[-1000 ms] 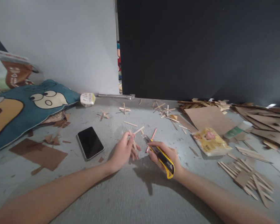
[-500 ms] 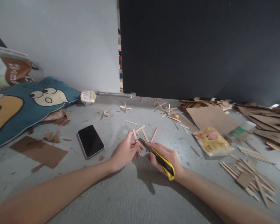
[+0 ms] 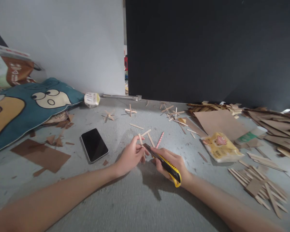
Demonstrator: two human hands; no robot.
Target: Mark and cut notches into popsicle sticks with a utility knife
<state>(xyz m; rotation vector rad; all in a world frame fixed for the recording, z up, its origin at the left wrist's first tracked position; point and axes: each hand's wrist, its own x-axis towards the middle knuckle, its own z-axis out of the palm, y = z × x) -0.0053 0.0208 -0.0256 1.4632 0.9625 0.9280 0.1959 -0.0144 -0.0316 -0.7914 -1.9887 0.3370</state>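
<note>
At the middle of the grey tabletop (image 3: 106, 203), the person's left hand (image 3: 130, 157) pinches a short, flat, pale wooden stick (image 3: 140, 139) between closed thumb and fingertips, its free end pointing to the far side. The right hand (image 3: 171, 161), fingers wrapped firmly around a yellow-and-black plastic utility knife (image 3: 168, 167), brings the knife's front end to the stick's near part, though whether the blade touches it I cannot tell. A red-and-white striped paper straw (image 3: 160, 139) lies just beyond the right hand, and a black-screened rectangular phone (image 3: 94, 145) lies to the left.
</note>
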